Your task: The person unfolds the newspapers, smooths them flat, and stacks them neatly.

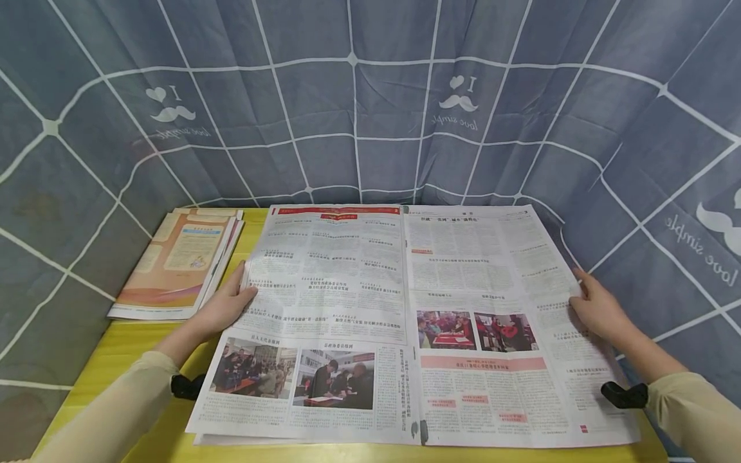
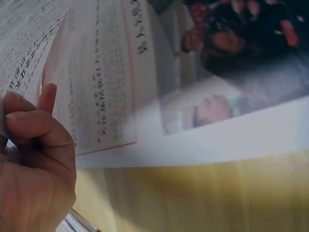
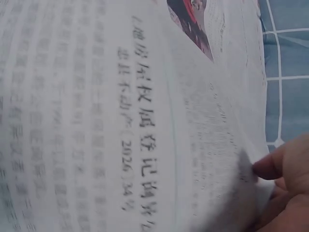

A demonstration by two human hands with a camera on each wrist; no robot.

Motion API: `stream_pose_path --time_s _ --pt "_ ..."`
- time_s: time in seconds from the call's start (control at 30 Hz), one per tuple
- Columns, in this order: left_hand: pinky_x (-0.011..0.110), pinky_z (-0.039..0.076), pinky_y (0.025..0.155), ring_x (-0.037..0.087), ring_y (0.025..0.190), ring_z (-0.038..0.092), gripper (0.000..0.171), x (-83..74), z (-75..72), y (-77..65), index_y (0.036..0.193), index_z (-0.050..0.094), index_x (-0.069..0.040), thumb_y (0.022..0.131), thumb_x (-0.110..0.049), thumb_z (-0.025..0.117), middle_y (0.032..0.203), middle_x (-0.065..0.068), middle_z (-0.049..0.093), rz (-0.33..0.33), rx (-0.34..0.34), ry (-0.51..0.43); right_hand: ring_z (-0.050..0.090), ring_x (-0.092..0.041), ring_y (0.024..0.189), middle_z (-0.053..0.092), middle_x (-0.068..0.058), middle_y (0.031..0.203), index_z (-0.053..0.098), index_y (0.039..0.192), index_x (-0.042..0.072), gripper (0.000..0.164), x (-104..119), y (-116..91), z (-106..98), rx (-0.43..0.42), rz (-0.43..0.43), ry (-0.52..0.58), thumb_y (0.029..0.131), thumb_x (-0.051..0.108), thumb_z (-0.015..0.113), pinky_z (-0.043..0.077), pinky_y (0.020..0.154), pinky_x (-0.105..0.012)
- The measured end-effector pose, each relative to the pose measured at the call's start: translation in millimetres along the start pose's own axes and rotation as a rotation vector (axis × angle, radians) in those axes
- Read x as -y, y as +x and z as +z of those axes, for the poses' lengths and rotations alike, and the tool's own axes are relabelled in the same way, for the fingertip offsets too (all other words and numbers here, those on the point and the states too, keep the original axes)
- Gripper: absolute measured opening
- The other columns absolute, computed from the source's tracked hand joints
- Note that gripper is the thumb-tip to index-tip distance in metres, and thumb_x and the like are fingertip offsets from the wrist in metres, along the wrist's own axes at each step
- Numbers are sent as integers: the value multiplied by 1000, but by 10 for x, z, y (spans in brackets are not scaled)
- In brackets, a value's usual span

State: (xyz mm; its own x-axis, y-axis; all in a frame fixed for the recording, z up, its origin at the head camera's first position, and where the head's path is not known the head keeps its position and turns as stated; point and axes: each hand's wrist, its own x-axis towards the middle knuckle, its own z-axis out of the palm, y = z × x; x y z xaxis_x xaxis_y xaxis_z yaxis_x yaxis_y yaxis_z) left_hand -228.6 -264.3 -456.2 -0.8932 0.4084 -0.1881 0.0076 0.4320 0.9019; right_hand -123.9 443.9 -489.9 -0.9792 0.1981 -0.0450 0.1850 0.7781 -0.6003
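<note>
An open newspaper (image 1: 475,276) lies spread across the yellow table, its centre fold running front to back. In the head view my left hand (image 1: 222,308) is at the outer edge of the left page. The left wrist view shows that hand's curled fingers and thumb (image 2: 29,121) pinching a raised sheet, with another printed sheet below it. On the far side, my right hand (image 1: 599,305) grips the right page's outer edge. Its thumb (image 3: 270,165) presses on the printed face, while the other fingers are partly hidden behind the paper.
A stack of booklets (image 1: 173,270) with an orange cover lies left of the newspaper on the yellow table (image 1: 116,360). Grey-blue checked fabric (image 1: 382,128) hangs behind and along both sides, close by the right hand. Black straps sit around both wrists.
</note>
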Motion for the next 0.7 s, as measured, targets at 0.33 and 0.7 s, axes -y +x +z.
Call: stream_pose_path --time_s 0.33,0.7 --pt "36 57 69 33 76 72 80 88 -90 -48 161 -22 -12 113 -23 41 116 23 68 -86 12 76 40 -65 121 29 -53 137 3 153 -20 67 -111 20 -39 153 26 -27 99 0 39 41 92 -71" --pt "38 57 68 24 81 71 77 107 -76 -18 164 -8 -5 111 -20 47 124 30 63 -111 5 251 61 -39 86 50 -47 118 16 150 -23 64 -170 75 -35 156 1 -106 100 2 47 49 68 -45"
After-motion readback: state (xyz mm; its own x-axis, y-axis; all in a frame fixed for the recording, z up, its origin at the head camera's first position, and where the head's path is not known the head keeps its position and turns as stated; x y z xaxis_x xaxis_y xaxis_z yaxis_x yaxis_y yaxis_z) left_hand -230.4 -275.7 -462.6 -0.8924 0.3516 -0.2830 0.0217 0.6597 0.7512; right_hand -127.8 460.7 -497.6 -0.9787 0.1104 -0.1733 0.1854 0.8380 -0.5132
